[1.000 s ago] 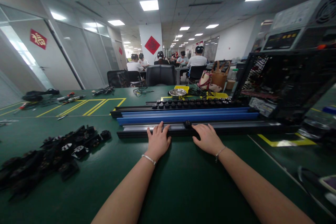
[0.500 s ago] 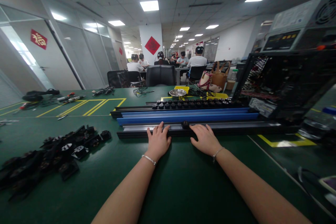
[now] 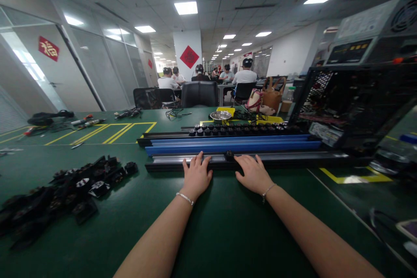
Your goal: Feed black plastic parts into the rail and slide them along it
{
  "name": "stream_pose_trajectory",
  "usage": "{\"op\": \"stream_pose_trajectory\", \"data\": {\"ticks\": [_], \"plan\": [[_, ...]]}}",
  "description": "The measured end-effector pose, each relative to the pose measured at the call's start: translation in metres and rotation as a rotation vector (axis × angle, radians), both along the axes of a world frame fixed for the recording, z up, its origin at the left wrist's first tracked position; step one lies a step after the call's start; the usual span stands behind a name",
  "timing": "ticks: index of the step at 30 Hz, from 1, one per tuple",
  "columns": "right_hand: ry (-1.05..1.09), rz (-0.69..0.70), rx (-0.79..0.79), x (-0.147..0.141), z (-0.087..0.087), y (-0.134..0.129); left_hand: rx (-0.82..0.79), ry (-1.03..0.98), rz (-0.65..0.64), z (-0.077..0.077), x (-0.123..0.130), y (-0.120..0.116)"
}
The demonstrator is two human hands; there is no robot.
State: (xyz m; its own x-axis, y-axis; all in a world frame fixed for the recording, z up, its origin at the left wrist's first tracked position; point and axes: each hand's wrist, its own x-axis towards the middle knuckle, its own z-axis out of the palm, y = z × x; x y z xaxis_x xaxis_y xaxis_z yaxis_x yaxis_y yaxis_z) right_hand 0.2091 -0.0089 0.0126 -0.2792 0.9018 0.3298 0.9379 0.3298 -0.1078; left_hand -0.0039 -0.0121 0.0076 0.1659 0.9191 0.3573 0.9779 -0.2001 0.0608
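A long black rail (image 3: pixel 293 156) with a silvery channel lies crosswise in front of me. My left hand (image 3: pixel 196 177) rests with spread fingers on the rail's left part. A small black block (image 3: pixel 230 155) sits in the channel between my hands. My right hand (image 3: pixel 254 173) touches the block's right side with its fingertips, its fingers apart and not wrapped round anything. Right behind the rail lies a blue rail (image 3: pixel 234 144), and behind that a black rail with a row of small black parts (image 3: pixel 237 129) along it.
A heap of black parts (image 3: pixel 65 195) lies on the green table (image 3: pixel 208 239) at the left. An open computer case (image 3: pixel 358 108) stands at the right. Farther back are a metal bowl (image 3: pixel 220 115), cables, tools and a yellow tray (image 3: pixel 270 119). People sit beyond.
My right hand and the small black block have shifted slightly left along the rail. My left hand stays in place.
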Motion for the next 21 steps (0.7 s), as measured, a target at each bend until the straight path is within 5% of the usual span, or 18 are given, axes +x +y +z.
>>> {"op": "stream_pose_trajectory", "data": {"ticks": [15, 21], "plan": [[-0.095, -0.063, -0.176, -0.016, 0.033, 0.007, 0.042, -0.018, -0.011, -0.004, -0.001, 0.002], [-0.086, -0.05, -0.099, -0.014, 0.023, 0.002, 0.028, -0.015, -0.008, -0.004, -0.001, 0.003]]}}
